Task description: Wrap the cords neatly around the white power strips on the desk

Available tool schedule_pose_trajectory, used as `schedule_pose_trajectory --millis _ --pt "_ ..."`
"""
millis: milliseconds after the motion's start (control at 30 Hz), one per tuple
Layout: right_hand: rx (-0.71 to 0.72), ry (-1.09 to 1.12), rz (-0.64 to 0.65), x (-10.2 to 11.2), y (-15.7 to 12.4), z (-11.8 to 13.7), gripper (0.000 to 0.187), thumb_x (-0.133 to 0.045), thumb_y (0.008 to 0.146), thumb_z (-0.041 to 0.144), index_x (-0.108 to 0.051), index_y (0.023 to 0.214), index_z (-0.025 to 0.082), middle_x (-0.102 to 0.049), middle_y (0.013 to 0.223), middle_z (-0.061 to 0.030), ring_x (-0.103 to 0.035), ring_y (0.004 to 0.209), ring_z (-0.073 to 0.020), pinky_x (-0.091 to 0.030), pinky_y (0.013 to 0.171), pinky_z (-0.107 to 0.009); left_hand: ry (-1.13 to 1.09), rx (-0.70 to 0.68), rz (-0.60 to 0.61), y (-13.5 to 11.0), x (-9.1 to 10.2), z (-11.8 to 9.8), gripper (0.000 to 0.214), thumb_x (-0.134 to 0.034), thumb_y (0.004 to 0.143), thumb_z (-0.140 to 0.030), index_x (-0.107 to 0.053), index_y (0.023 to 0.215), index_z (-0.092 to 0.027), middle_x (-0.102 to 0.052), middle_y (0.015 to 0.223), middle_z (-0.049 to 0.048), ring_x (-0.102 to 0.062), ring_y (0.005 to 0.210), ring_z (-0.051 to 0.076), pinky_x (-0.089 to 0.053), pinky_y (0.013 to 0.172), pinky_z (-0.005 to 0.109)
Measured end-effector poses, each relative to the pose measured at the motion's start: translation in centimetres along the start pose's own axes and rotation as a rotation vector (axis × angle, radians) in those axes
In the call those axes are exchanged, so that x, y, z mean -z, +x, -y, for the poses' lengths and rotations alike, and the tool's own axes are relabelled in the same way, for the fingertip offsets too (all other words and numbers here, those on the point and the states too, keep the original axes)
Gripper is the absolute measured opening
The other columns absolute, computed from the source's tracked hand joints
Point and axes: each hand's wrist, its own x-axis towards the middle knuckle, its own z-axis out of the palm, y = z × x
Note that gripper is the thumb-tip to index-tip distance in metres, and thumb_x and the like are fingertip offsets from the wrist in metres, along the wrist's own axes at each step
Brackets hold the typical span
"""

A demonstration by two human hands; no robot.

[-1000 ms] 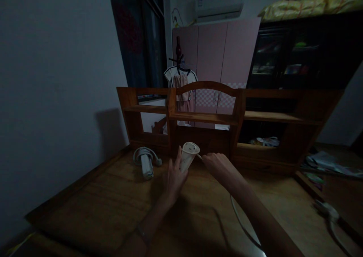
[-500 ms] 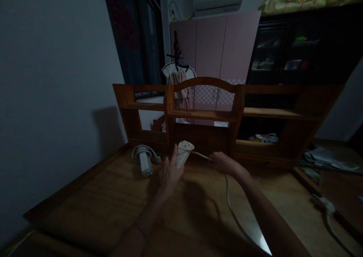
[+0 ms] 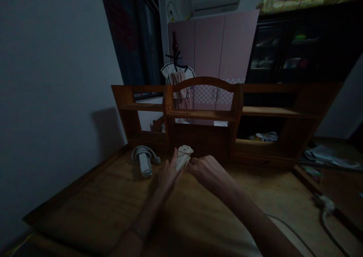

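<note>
A white power strip (image 3: 183,157) is tilted above the wooden desk, with my left hand (image 3: 169,172) closed round its near left side. Its socket face points up and away from me. My right hand (image 3: 202,167) pinches the pale power cord (image 3: 187,160) close against the strip's right side; part of the cord lies across the strip. The loose run of cord (image 3: 286,225) shows again on the desk at the lower right, beyond my right forearm. To the left lies a second white power strip (image 3: 145,165), its cord coiled at its far end.
A wooden shelf unit (image 3: 202,115) stands along the back of the desk (image 3: 210,215). A wall (image 3: 65,98) borders the left side. At the right edge a plug (image 3: 326,203) with its cable lies by a raised wooden strip.
My right hand has moved left with the cord, up to the power strip. The cord stretched between the hands has shortened. My left hand keeps its hold, slightly lower.
</note>
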Motion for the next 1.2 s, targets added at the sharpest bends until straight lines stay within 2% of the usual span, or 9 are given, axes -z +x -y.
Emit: schedule_pose_trajectory --millis 133,300,367,467,600,733,900,1067,1200 --pt "-0.056 0.043 -0.045 1.3 -0.8 -1.4 0.016 -0.053 0.088 0.014 -0.066 0.080 0.016 -0.068 0.080 -0.0062 -0.059 0.064 -0.0140 -0.026 0.053 -0.026 -0.056 -0.303 0.092 -1.3 -1.4 -1.1 0.086 -0.061 0.075 -0.033 -0.014 0.147 -0.032 -0.057 0.112 0.0098 -0.061 0.093 0.027 -0.046 0.075 0.032" --pt "-0.211 0.229 -0.043 2.5 -2.3 -5.1 0.014 -0.059 0.082 0.019 -0.071 0.075 0.020 -0.068 0.075 -0.0022 -0.060 0.068 -0.0130 -0.029 0.056 -0.024 -0.005 -0.646 0.056 -3.8 -1.6 -4.0 0.083 -0.062 0.073 -0.026 -0.021 0.145 -0.032 -0.055 0.110 0.0087 -0.058 0.091 0.024 -0.046 0.076 0.033" --pt "-0.245 0.367 -0.026 2.1 -2.8 -6.4 0.010 -0.062 0.078 0.021 -0.072 0.075 0.022 -0.068 0.071 0.0006 -0.060 0.066 -0.0124 -0.032 0.057 -0.023 0.033 -0.751 0.064 -4.4 -1.0 -4.7 0.083 -0.060 0.074 -0.025 -0.019 0.146 -0.032 -0.056 0.107 0.0084 -0.057 0.089 0.024 -0.047 0.075 0.033" --pt "-0.241 0.645 0.015 1.0 -3.2 -8.1 0.010 -0.064 0.076 0.025 -0.073 0.078 0.022 -0.069 0.071 0.0022 -0.062 0.068 -0.0133 -0.038 0.059 -0.021 0.045 -0.876 0.056 -4.6 -0.5 -4.8 0.085 -0.059 0.075 -0.029 -0.015 0.147 -0.023 -0.056 0.109 0.0110 -0.055 0.093 0.026 -0.048 0.078 0.037" --pt "-0.170 0.968 0.077 -0.4 -3.3 -9.8 0.020 -0.065 0.077 0.033 -0.074 0.084 0.017 -0.072 0.079 -0.0019 -0.064 0.076 -0.0168 -0.045 0.065 -0.022 0.005 -1.007 -0.089 -4.3 -1.1 -4.0 0.075 -0.053 0.080 -0.033 -0.021 0.144 -0.010 -0.056 0.116 0.0176 -0.054 0.104 0.030 -0.045 0.089 0.044" --pt "-0.142 1.191 0.083 -1.9 -3.1 -10.5 0.033 -0.066 0.076 0.041 -0.074 0.089 0.012 -0.072 0.086 -0.0070 -0.064 0.079 -0.0189 -0.047 0.073 -0.026 -0.175 -0.960 -0.287 -4.3 -1.5 -3.6 0.075 -0.053 0.083 -0.044 -0.022 0.144 -0.013 -0.055 0.122 0.0175 -0.053 0.110 0.029 -0.043 0.095 0.044" --pt "-0.166 1.266 0.064 -5.0 -2.1 -10.6 0.042 -0.056 0.083 0.044 -0.070 0.101 0.009 -0.070 0.094 -0.0090 -0.063 0.082 -0.0201 -0.049 0.073 -0.029 -0.384 -0.783 -0.249 -4.9 -0.5 -4.1 0.076 -0.057 0.082 -0.041 -0.021 0.146 -0.021 -0.051 0.126 0.0137 -0.053 0.111 0.026 -0.044 0.092 0.037" --pt "-0.234 0.796 0.027 -8.1 -0.3 -10.3 0.033 -0.047 0.088 0.033 -0.067 0.102 0.011 -0.070 0.094 -0.0046 -0.063 0.087 -0.0206 -0.048 0.073 -0.027 -0.598 -0.463 -0.268 -4.3 -0.8 -4.7 0.080 -0.064 0.075 -0.027 -0.026 0.145 -0.026 -0.050 0.133 0.0093 -0.051 0.117 0.025 -0.044 0.095 0.035" --pt "-0.382 0.545 0.066 -9.4 0.1 -9.4 0.029 -0.043 0.090 0.023 -0.065 0.109 0.016 -0.070 0.094 -0.0096 -0.064 0.089 -0.0231 -0.046 0.074 -0.029 -0.774 -0.191 -0.294 -2.5 -1.7 -4.1 0.077 -0.065 0.070 -0.018 -0.036 0.140 -0.026 -0.054 0.133 0.0055 -0.053 0.117 0.024 -0.044 0.094 0.031"
